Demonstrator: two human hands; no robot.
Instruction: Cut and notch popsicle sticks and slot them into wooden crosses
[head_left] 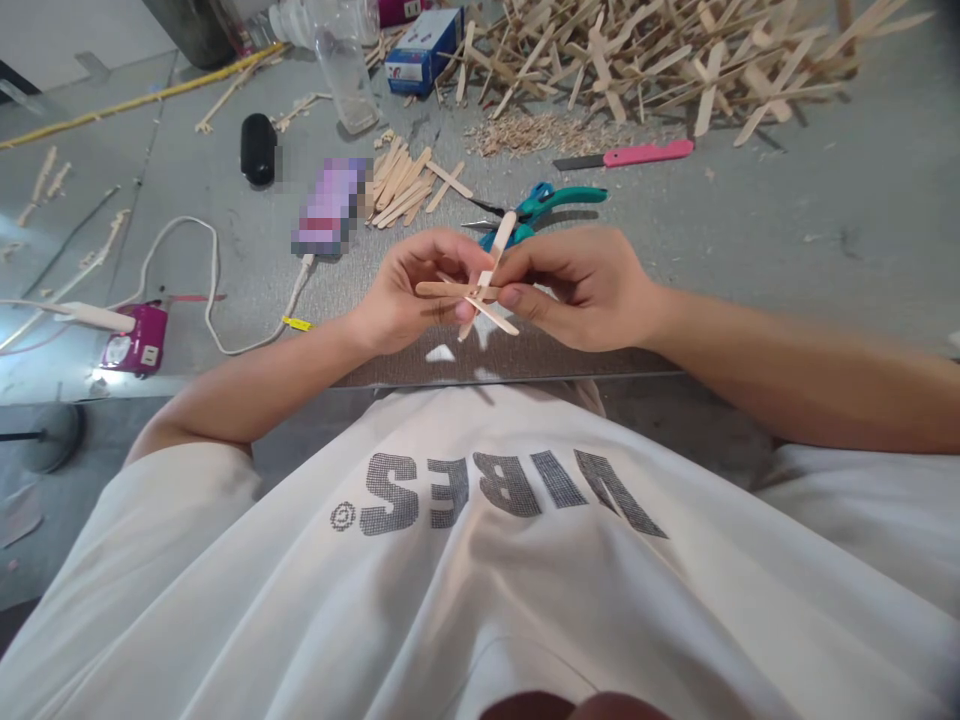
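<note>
I have both hands up in front of the shirt, near the middle of the table's near edge, working on one crossed-stick piece [502, 240]. It is several flat wooden sticks fanned out from a shared middle, held between the two hands, above the table [750, 240]. On my left hand [401, 295] the grip is closed in a pinch, fingers above and thumb below, at the left side of the piece. My right hand [592, 285] has its grip pinched too, thumb and forefinger on the right side, close to the crossing. The exact contact at the centre is too small for me to make out.

Just beyond the hands I see a teal-handled tool [574, 196], its near part overlapped by the piece. Further out lies a pink-handled blade [649, 153], with wood crumbs [525, 135] to its left and a large heap of crossed sticks [600, 60] toward the far edge. Left of the tool are loose sticks [405, 190], then a phone [328, 210] with a white cable [214, 260] and a black case [259, 150]. A blue box [425, 50] sits beside the heap, and a purple block [136, 340] rests toward the near left corner.
</note>
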